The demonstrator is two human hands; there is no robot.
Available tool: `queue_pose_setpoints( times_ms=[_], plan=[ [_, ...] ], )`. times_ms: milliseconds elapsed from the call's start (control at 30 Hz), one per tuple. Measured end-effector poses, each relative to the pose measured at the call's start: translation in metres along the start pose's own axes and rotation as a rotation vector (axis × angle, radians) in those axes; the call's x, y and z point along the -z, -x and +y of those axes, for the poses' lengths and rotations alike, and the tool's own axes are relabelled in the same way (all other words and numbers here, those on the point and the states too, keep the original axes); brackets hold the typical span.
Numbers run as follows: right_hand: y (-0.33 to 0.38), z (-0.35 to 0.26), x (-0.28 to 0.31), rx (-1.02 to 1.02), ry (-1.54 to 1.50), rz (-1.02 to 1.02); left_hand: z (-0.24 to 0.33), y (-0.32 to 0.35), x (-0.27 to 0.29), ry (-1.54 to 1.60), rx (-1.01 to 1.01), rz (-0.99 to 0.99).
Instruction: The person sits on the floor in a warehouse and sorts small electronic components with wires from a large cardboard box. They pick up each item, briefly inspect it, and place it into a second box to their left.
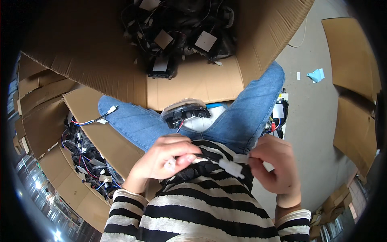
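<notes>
My left hand [164, 158] is closed on a black cable [207, 157]. A white plug connector [231, 167] sits at the cable's far end, and another white connector [170, 164] shows against the fingers. My right hand [275, 164] is curled in a pinch to the right of the plug. A pale strip [242, 158] reaches its fingertips, too blurred to name. Between my thighs rests a lamp unit [185, 113] with a clear lens and black housing. Red and blue wires [179, 126] run from it toward my left hand.
Ahead stands a large open carton [193, 84] holding several black units with white labels. A carton [94, 133] at left holds more wired units, one cable [96, 119] lying over its edge. Another unit [279, 111] lies beside my right knee. Blue scrap [316, 76] and flattened cardboard [350, 56] lie right.
</notes>
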State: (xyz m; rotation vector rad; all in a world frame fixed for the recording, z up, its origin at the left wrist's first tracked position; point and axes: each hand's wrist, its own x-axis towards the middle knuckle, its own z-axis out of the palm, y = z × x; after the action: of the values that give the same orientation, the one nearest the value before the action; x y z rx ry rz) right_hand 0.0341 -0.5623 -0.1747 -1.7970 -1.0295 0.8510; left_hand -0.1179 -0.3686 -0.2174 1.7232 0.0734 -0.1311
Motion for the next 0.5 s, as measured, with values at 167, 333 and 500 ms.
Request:
queue_pose_setpoints(
  times_ms=[167, 333, 500],
  plan=[
    [0.007, 0.001, 0.003, -0.002, -0.124, 0.028, -0.006, 0.007, 0.003, -0.035, 0.13, 0.072],
    [0.004, -0.001, 0.0, -0.002, -0.142, 0.007, -0.004, 0.006, 0.005, -0.016, 0.08, 0.005],
    [0.007, 0.0, 0.001, -0.009, -0.166, -0.016, -0.008, 0.012, 0.01, 0.049, -0.006, -0.059]
  ],
)
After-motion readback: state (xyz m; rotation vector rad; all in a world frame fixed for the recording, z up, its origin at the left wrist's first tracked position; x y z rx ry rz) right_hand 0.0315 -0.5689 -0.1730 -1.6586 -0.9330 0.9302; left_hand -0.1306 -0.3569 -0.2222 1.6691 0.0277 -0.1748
